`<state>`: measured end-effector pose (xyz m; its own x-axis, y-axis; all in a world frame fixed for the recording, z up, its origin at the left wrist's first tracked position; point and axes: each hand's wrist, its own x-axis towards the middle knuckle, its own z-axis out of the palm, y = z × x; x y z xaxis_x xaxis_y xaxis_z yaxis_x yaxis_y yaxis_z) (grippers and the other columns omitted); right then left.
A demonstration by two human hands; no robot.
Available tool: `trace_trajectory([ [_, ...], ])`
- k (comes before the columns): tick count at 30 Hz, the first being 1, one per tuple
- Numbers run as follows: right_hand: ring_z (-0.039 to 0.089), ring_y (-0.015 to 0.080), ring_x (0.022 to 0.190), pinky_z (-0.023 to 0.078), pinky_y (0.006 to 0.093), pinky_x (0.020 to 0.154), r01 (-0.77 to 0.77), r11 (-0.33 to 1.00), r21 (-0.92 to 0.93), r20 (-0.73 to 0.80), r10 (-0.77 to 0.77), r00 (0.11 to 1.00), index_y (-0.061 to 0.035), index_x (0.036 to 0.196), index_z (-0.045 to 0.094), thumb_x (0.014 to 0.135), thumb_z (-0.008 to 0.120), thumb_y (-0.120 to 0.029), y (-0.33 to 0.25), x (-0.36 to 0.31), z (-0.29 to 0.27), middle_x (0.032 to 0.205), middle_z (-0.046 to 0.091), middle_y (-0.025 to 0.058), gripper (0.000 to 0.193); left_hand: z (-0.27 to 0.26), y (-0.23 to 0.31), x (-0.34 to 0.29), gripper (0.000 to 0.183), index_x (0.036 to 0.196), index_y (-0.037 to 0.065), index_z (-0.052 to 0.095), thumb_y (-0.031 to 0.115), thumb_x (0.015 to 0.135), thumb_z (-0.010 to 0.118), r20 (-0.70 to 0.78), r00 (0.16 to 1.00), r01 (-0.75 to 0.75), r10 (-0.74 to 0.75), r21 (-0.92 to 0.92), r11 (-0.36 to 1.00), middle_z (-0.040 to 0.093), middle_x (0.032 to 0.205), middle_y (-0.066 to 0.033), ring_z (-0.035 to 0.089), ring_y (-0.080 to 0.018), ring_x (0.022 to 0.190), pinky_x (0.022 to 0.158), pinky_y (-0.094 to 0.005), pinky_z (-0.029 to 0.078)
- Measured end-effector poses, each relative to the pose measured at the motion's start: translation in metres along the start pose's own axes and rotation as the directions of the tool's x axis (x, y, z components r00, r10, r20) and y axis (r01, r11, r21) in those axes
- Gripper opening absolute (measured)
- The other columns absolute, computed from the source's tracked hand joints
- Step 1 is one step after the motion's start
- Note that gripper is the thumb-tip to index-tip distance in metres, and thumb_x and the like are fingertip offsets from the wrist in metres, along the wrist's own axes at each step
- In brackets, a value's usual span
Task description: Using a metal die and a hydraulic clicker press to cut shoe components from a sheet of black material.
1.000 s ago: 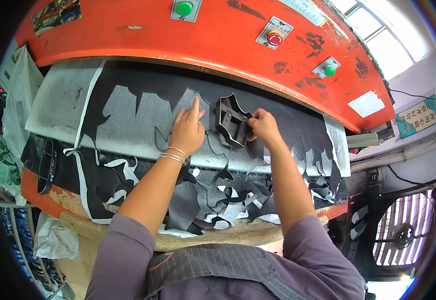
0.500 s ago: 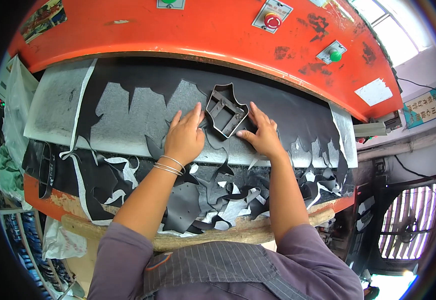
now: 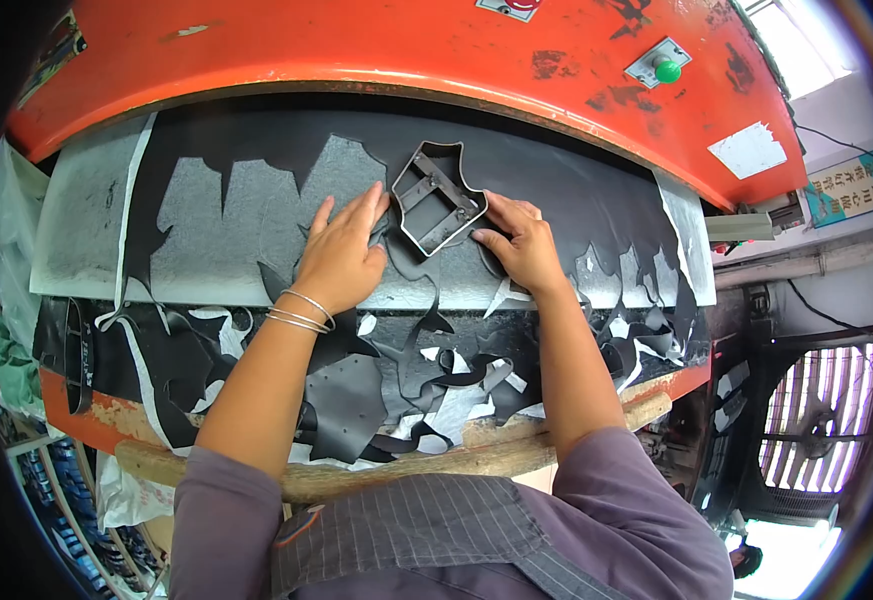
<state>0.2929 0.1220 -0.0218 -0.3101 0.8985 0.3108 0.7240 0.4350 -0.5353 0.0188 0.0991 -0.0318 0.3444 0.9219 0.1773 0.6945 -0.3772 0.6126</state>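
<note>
A metal cutting die [image 3: 418, 190], an angular open frame with cross bars inside, stands on a black sheet [image 3: 566, 190] that looks like leather. My right hand [image 3: 524, 242] grips the die's right corner between thumb and fingers. To the die's left, my left hand [image 3: 341, 252] lies with fingers stretched out over the sheet's cut area, fingertips at or very near the die's wall; contact there cannot be made out. Angular cut-out gaps run along the sheet's near edge, showing a grey board [image 3: 86, 245] underneath.
An orange machine beam [image 3: 356, 50] with a green button [image 3: 667, 71] spans the far side. Black and white scraps [image 3: 456, 395] litter the near ledge, beside a wooden rail [image 3: 496, 455]. Another die-like dark band [image 3: 78, 355] stands at left. A fan [image 3: 816, 435] is at right.
The view has shifted, so the scene sits farther left and higher. The die has turned slightly and moved a little away from the cut gaps, with my hands staying beside it.
</note>
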Motion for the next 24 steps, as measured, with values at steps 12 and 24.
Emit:
trace_trajectory([
  [12, 0.059, 0.0271, 0.112, 0.037, 0.0418, 0.104, -0.059, 0.990, -0.128, -0.052, 0.053, 0.997, 0.0004, 0.121, 0.058, 0.072, 0.077, -0.036, -0.009, -0.001, 0.008, 0.120, 0.064, 0.0149, 0.064, 0.003, 0.008, 0.004, 0.067, 0.140, -0.004, 0.032, 0.010, 0.077, 0.050, -0.082, 0.997, 0.011, -0.010, 0.019, 1.000, 0.055, 0.136, -0.0091, 0.042, -0.0240, 0.132, 0.116, -0.0464, 0.017],
  [24, 0.053, 0.0257, 0.123, 0.034, 0.0397, 0.108, -0.108, 0.972, 0.209, -0.204, 0.151, 0.967, -0.0003, 0.132, 0.051, 0.076, 0.079, -0.024, -0.029, -0.007, -0.025, 0.130, 0.057, 0.0183, 0.067, -0.006, 0.022, -0.008, 0.066, 0.141, -0.002, 0.034, 0.009, 0.079, 0.053, -0.188, 0.980, 0.066, -0.069, -0.020, 0.998, 0.056, 0.134, -0.0120, 0.048, -0.0271, 0.127, 0.114, -0.0423, 0.024],
])
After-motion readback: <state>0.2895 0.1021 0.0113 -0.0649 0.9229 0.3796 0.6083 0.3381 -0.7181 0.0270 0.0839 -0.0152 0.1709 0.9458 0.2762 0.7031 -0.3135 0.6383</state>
